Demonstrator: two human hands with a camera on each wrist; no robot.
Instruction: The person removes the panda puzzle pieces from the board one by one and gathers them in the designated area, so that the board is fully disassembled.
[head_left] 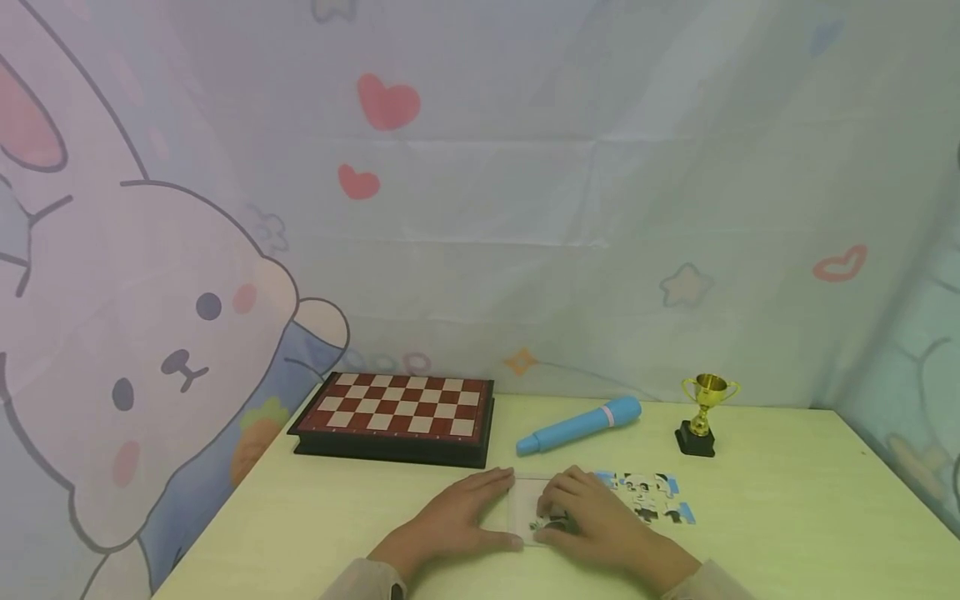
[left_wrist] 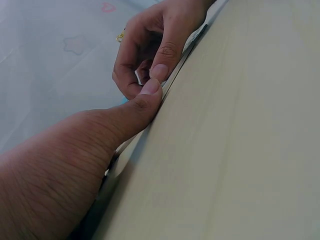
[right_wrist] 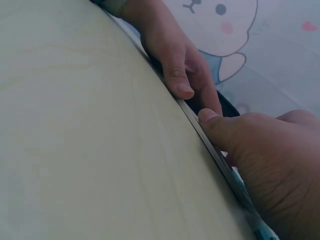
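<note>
A pale, flat jigsaw tray (head_left: 525, 492) lies on the table between the two hands. My left hand (head_left: 457, 521) spans its left side, with extended fingers at the far corner and the thumb at the near edge. Over the tray's right part, my right hand (head_left: 592, 521) has bent fingers and pinches a jigsaw piece (head_left: 557, 523) with dark and green print, partly hidden by the fingers. In the left wrist view the two thumbs meet close over the tabletop. Several panda jigsaw pieces (head_left: 645, 497) lie just right of the right hand, some of them covered by it.
Behind the left hand sits a red-and-white checkered board box (head_left: 401, 408). A blue microphone-shaped toy (head_left: 577, 427) lies behind the tray. To the right stands a small gold trophy cup (head_left: 702, 414) on a black base. A printed cloth (head_left: 480, 250) hangs behind the table.
</note>
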